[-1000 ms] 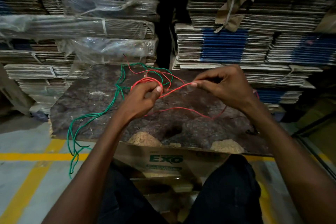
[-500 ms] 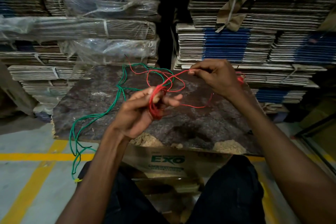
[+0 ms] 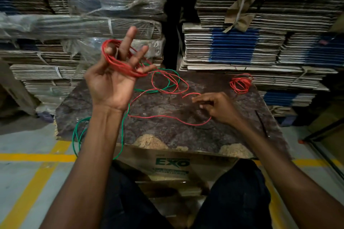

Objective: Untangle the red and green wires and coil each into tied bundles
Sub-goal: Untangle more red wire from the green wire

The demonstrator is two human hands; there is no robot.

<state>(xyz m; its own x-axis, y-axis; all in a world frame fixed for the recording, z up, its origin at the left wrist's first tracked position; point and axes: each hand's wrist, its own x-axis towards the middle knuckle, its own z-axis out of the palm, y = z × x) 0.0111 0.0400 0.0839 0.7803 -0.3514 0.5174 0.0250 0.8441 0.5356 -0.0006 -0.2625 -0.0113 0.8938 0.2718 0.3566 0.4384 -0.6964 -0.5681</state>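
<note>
Left hand: risen from counter level, fingers now spread to keep red wire loops open around them. Right hand: lowered, loosely curled beside the red tail; grip unclear. Green wire: trailing off counter, uncoiled.

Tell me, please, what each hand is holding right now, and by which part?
The left hand carries the red wire coil, looped round its spread fingers. The right hand seems to pinch the red wire's loose tail near its end.

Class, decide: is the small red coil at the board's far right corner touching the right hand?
Apart. The head view shows bare board between the small red coil and the right hand.
</note>
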